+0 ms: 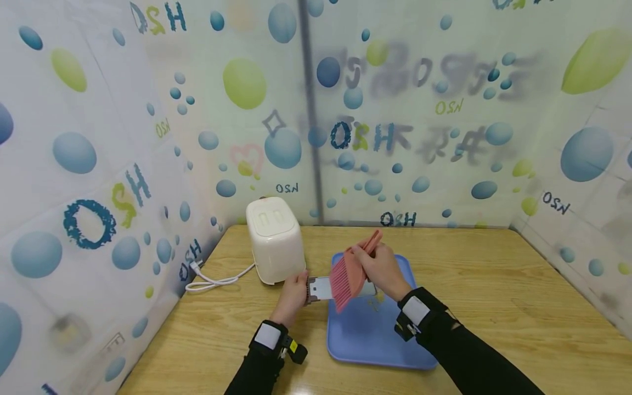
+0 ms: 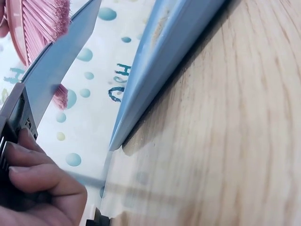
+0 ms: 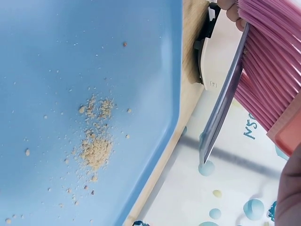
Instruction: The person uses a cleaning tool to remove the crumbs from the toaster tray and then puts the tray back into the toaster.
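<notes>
Grey metal tray is held flat-ish with its far end above the blue tray; we're putting the clock centre on the blue tray, 12 away from the person. Left hand, between 9 and 10, grips the grey tray's dark end. Right hand, at 12, grips the pink brush, bristles against the grey tray and poking past its edge.

Blue tray holds crumbs: one loose heap near 12, finer bits scattered around. White toaster stands at 10, just beside the left hand; we can't tell if they touch. Its white cord lies looped at the toaster's 8. All on a wood surface, printed sheet behind.

Brush blocks our view of the grey tray's middle, so we can't tell what's on it. Both black sleeves run out of frame at the bottom.
</notes>
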Tool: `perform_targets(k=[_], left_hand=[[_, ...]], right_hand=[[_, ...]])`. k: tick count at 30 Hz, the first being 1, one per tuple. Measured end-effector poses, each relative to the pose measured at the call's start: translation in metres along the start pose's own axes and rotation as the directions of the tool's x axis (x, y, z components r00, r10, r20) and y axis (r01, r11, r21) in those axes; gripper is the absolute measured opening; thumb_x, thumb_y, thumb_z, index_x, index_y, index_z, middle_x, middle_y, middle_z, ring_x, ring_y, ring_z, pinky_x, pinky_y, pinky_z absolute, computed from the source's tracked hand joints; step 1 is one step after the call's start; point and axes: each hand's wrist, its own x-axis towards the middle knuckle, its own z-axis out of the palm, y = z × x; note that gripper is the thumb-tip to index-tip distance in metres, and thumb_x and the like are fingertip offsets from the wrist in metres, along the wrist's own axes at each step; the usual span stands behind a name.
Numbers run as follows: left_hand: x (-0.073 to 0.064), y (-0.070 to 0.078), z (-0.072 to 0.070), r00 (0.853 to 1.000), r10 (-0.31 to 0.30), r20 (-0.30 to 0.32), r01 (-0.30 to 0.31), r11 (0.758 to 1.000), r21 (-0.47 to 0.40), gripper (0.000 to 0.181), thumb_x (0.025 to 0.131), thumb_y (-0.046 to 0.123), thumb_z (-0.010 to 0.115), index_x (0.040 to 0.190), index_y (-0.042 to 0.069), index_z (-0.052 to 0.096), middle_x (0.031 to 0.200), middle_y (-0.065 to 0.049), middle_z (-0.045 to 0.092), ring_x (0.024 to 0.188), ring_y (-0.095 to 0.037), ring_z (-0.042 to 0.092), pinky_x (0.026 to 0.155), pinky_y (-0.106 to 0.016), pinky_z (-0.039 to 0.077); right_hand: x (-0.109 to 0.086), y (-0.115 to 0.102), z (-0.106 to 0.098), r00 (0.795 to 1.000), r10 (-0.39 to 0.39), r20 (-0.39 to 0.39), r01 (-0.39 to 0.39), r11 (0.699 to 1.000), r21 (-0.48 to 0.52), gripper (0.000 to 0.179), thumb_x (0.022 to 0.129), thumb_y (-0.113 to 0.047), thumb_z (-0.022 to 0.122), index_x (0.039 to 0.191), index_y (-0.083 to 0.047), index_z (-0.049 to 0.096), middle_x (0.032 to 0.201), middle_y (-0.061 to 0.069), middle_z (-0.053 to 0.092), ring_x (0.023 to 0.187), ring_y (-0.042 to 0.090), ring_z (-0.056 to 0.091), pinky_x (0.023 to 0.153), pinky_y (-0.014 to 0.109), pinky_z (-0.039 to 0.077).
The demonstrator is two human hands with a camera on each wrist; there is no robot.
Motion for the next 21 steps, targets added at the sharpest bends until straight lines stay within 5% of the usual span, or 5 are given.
perform_targets(k=[21], left_hand=[[0.005,0.001,0.000,1.000,-0.021,0.011,0.020,1.000,0.006,0.041,0.113,0.029,0.034,0.112,-0.003,0.060,0.086,-0.007,0.061,0.070,-0.014,0.057,0.062,-0.026,0.045]], right_hand=[[0.002,0.007,-0.017,0.998,-0.052,-0.042,0.051,0.999,-0.005,0.032,0.105,-0.023,0.058,0.114,0.007,0.065,0.065,0.007,0.061,0.045,0.016,0.051,0.042,0.027,0.042]])
